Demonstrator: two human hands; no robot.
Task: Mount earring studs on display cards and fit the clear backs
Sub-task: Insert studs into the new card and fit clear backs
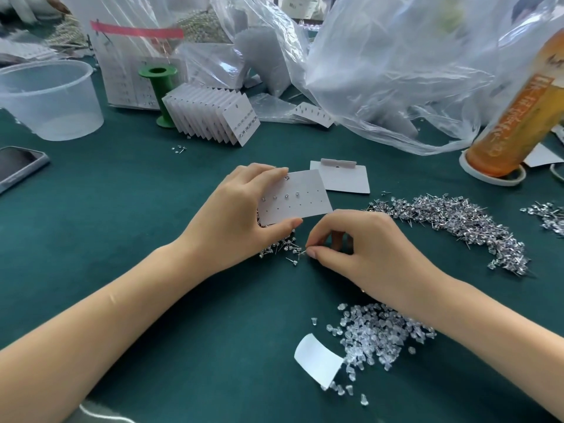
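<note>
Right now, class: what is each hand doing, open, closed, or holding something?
Left hand: grips the display card by its edges.
Right hand: pinches an earring stud at the small pile.

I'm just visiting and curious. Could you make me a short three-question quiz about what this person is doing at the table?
1. True or false: the left hand holds a white card.
2. What is the right hand pinching? A) a stud B) a phone C) a cup
3. Fill in: the pile of clear backs lies nearest the person's ____ arm.

Key: 1 true; 2 A, a stud from the small pile under the card; 3 right.
</note>
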